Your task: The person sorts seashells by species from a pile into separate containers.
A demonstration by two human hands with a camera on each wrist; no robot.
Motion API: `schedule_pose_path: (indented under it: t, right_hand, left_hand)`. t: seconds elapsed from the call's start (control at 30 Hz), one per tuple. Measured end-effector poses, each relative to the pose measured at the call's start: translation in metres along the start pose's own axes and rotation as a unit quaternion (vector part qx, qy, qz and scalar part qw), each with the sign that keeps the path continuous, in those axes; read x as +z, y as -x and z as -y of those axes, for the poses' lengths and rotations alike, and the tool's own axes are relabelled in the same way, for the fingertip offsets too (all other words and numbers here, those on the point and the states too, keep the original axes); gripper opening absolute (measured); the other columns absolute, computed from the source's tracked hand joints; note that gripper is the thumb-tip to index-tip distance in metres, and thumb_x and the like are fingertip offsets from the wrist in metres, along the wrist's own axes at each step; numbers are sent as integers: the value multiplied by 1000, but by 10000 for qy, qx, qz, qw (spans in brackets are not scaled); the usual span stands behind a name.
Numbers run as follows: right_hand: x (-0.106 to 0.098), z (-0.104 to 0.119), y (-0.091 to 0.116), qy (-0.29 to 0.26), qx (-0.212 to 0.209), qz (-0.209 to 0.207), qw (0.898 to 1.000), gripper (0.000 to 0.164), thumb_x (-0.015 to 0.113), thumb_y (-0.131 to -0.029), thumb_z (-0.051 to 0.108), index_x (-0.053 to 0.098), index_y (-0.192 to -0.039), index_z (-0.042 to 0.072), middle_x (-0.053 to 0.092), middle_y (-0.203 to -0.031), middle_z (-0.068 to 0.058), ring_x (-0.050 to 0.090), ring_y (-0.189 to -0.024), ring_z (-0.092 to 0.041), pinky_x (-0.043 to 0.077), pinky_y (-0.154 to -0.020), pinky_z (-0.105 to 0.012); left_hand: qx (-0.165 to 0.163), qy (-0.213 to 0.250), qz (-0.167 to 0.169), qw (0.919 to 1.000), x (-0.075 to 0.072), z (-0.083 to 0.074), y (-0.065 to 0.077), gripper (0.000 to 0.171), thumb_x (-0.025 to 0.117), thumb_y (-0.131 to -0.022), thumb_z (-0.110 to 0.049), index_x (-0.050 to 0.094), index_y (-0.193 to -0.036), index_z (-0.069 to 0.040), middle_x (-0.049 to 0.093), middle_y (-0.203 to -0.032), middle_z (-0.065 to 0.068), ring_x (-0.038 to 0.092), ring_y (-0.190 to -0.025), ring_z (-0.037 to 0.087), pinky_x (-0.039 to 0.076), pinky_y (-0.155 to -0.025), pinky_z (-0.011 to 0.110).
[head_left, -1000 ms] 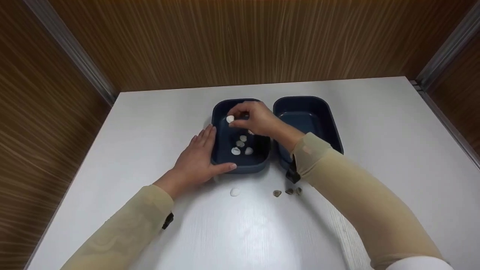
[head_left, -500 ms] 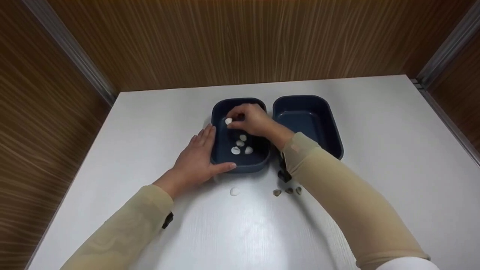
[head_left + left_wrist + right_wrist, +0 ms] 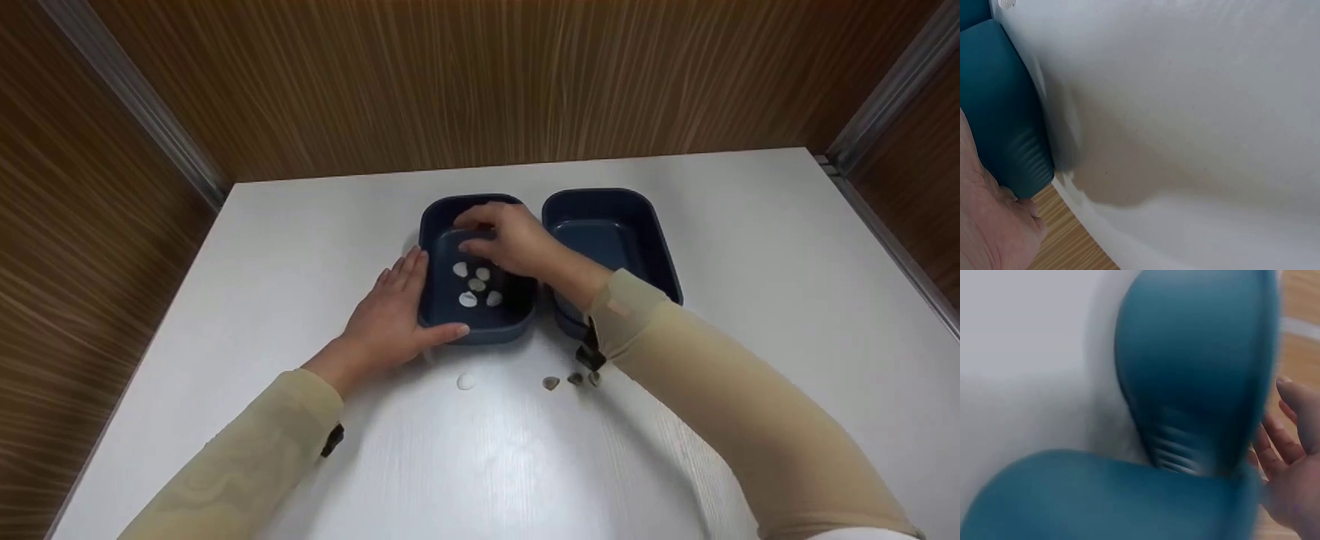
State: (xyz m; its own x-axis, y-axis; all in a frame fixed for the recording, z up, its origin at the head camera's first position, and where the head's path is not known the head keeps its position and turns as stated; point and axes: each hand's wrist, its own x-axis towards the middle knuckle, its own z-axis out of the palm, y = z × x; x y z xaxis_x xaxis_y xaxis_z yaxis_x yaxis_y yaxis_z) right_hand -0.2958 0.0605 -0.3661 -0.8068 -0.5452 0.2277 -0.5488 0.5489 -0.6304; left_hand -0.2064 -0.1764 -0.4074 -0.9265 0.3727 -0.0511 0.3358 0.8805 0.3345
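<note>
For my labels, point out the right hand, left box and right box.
Right hand (image 3: pixel 512 237), head view, back of hand.
Left box (image 3: pixel 495 335), head view, near wall.
Right box (image 3: pixel 600 244), head view, inside floor.

Smooth plastic, soft sheen, on tray (image 3: pixel 484 336) with shells (image 3: pixel 468 300) and on second tray (image 3: pixel 600 244); moulded ribs on outer walls. Satin-smooth white finish on tabletop (image 3: pixel 480 469), faint grain, glare near front. Ridged surface on loose white shell (image 3: pixel 1006 3). Striped wood-grain on back panel (image 3: pixel 480 82); dull metal on corner rails (image 3: pixel 142 105). Thin smooth cloth on sleeves (image 3: pixel 240 450).
</note>
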Motion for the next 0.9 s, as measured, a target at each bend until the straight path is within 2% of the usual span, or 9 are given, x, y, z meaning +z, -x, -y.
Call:
schedule_pose_path:
  t: [0.23,0.43,0.67,0.9]
  right_hand:
    - [-8,30,27,-314,-630,-82,9975,34,80,-97,12,74,-130,3,74,-118,-14,70,-111,-26,56,-100,-41]
    - [-10,41,56,-271,-1107,-54,9935,33,81,-95,11,74,-126,2,76,-116,-13,71,-104,-24,58,-93,-42]
    - [-3,38,94,-330,-1272,108,9913,31,84,-92,10,76,-121,2,76,-112,-9,72,-99,-25,61,-87,-45]
    - [11,36,120,-291,-1205,505,9910,29,84,-93,10,77,-121,6,76,-111,-8,72,-104,-21,61,-87,-44]
  left_hand:
    - [-49,-41,-101,9999,-3,7,4,134,40,-83,-98,-2,-170,-4,0,-178,12,3,-164,28,3,-132,44]
    - [-66,-23,-133,9999,-2,9,5,133,44,-85,-96,-1,-169,-3,1,-178,14,4,-164,30,4,-132,45]
    - [-70,40,-185,9998,-1,9,4,132,48,-86,-93,0,-170,-3,2,-178,13,5,-164,28,6,-132,44]
    - [48,91,-279,9996,0,8,4,130,53,-88,-89,2,-169,-2,4,-178,15,6,-164,28,6,-132,45]
